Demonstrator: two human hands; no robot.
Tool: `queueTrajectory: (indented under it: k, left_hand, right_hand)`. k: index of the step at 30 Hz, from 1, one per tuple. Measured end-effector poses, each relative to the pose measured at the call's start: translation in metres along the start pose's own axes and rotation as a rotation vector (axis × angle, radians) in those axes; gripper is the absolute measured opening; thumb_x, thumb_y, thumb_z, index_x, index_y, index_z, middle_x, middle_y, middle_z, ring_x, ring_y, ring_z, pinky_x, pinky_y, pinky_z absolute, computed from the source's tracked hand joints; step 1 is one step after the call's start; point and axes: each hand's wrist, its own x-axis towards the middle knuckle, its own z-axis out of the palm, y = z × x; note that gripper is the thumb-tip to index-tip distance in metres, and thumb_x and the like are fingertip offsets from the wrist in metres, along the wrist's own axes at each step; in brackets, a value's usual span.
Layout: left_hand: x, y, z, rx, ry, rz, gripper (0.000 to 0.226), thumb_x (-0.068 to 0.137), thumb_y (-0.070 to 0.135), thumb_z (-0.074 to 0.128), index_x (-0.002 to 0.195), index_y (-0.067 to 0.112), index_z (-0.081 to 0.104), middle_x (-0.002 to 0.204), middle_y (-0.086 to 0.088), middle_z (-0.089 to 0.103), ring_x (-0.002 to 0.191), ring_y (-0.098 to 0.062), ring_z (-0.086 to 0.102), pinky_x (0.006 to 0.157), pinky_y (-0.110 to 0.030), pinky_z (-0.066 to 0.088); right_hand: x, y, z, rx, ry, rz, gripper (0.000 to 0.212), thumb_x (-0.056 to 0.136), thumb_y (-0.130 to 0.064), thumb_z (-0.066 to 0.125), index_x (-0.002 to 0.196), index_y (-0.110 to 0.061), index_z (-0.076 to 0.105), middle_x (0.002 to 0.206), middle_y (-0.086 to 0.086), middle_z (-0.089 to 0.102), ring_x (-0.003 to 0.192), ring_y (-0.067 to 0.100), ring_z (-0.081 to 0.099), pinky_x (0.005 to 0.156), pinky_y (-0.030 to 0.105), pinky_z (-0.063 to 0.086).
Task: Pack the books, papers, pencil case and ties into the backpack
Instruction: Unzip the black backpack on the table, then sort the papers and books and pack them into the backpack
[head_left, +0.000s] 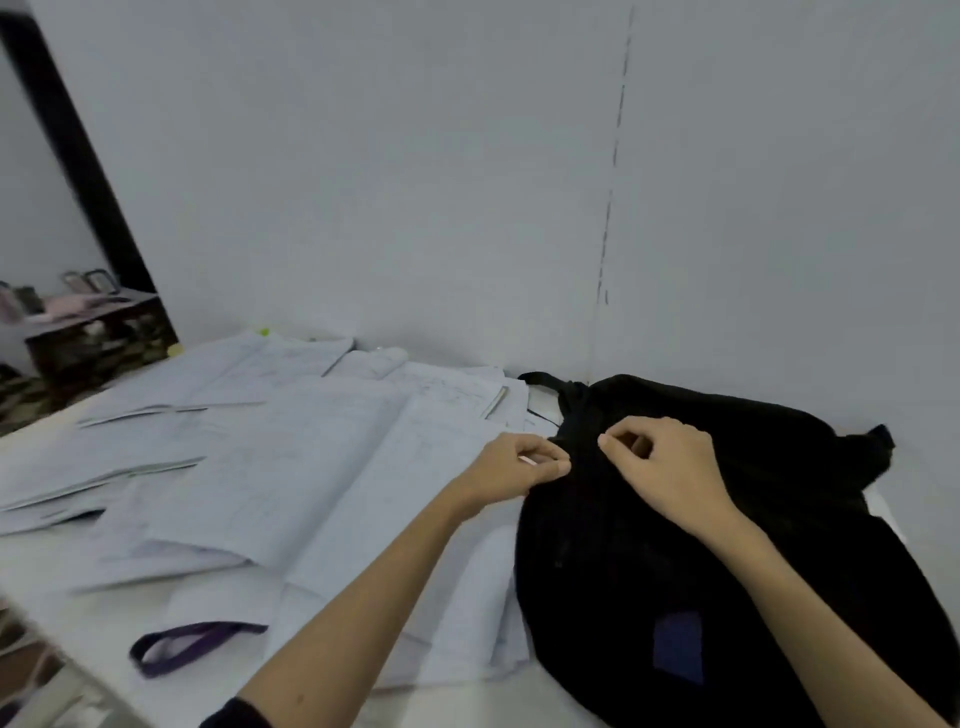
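Black backpack flat on table, long axis near-to-far, top loop toward wall; left hand and right hand pinch fabric near top; papers spread left.

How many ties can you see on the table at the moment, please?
1. A purple tie lies looped at the near left edge of the table, beside the spread papers. Others may be hidden under the papers or the black backpack.
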Motion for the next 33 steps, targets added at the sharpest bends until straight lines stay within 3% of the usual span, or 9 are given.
queueTrajectory:
  k: [5,8,11,15,18,20,24,28,33]
  left_hand:
    - [-0.070,-0.094,-0.141,0.178,0.471,-0.167,0.018,0.088,0.025,0.064,0.104,0.017,0.068,0.109,0.001,0.067,0.100,-0.014,0.060,0.076,-0.016,0.043]
    - [-0.100,-0.152,-0.217,0.501,0.636,-0.388,0.040,0.089,0.038,0.060,0.123,0.017,0.057,0.131,-0.011,0.053,0.119,-0.027,0.050,0.092,-0.031,0.039]
    - [-0.107,-0.191,-0.270,0.470,0.549,-0.502,0.068,0.089,0.050,0.055,0.142,0.014,0.033,0.141,-0.016,0.042,0.126,-0.035,0.044,0.100,-0.041,0.038]
    - [-0.101,-0.204,-0.300,0.196,0.512,-0.494,0.078,0.084,0.047,0.064,0.143,0.009,0.030,0.138,-0.015,0.045,0.121,-0.031,0.049,0.086,-0.031,0.041]
    - [-0.093,-0.196,-0.323,0.023,0.402,-0.477,0.052,0.083,0.031,0.071,0.120,-0.001,0.055,0.116,-0.014,0.062,0.088,-0.022,0.063,0.065,-0.024,0.049]
    - [-0.085,-0.185,-0.339,-0.121,0.326,-0.402,0.036,0.084,0.021,0.070,0.111,-0.002,0.061,0.100,-0.013,0.066,0.076,-0.022,0.063,0.063,-0.029,0.053]
    - [-0.065,-0.157,-0.372,0.183,0.454,-0.193,0.020,0.088,0.024,0.065,0.101,0.008,0.061,0.095,-0.006,0.061,0.078,-0.019,0.055,0.057,-0.026,0.040]
    - [-0.057,-0.121,-0.420,0.343,0.519,-0.023,0.017,0.087,0.021,0.065,0.090,0.005,0.063,0.089,-0.009,0.063,0.072,-0.019,0.054,0.058,-0.027,0.037]
    - [-0.048,-0.075,-0.403,0.420,0.309,0.153,0.028,0.088,0.032,0.059,0.090,0.004,0.058,0.082,-0.006,0.056,0.073,-0.018,0.049,0.061,-0.029,0.032]
  right_hand:
    - [0.015,-0.093,0.119,-0.019,-0.373,-0.191,0.019,0.090,-0.032,0.055,0.092,-0.020,0.070,0.098,-0.010,0.070,0.079,0.006,0.053,0.088,0.027,0.041]
    - [0.022,-0.144,0.186,-0.028,-0.509,-0.192,0.028,0.093,-0.037,0.051,0.111,-0.019,0.064,0.122,-0.004,0.061,0.109,0.015,0.052,0.097,0.032,0.036]
    - [0.031,-0.175,0.239,-0.048,-0.503,-0.086,0.041,0.096,-0.041,0.046,0.129,-0.017,0.048,0.136,0.003,0.042,0.124,0.023,0.038,0.101,0.033,0.034]
    - [0.038,-0.190,0.270,0.100,-0.379,0.092,0.044,0.095,-0.033,0.050,0.135,-0.017,0.040,0.138,0.007,0.035,0.125,0.025,0.034,0.102,0.029,0.031]
    - [0.044,-0.189,0.268,0.313,-0.297,0.231,0.041,0.092,-0.020,0.056,0.132,-0.018,0.046,0.129,0.008,0.047,0.114,0.023,0.048,0.095,0.029,0.040]
    - [0.052,-0.190,0.266,0.476,-0.270,0.316,0.038,0.091,-0.015,0.057,0.129,-0.019,0.050,0.121,0.007,0.054,0.104,0.020,0.054,0.086,0.027,0.042]
    - [0.073,-0.204,0.270,0.688,-0.323,0.387,0.030,0.092,-0.016,0.057,0.122,-0.017,0.057,0.112,0.005,0.063,0.100,0.018,0.059,0.090,0.030,0.046]
    - [0.093,-0.224,0.260,0.787,-0.312,0.359,0.025,0.095,-0.027,0.054,0.115,-0.014,0.063,0.120,0.006,0.063,0.108,0.022,0.059,0.093,0.032,0.045]
    - [0.105,-0.226,0.219,0.922,-0.259,0.372,0.037,0.096,-0.039,0.048,0.112,-0.010,0.064,0.116,0.007,0.067,0.104,0.026,0.064,0.092,0.039,0.049]
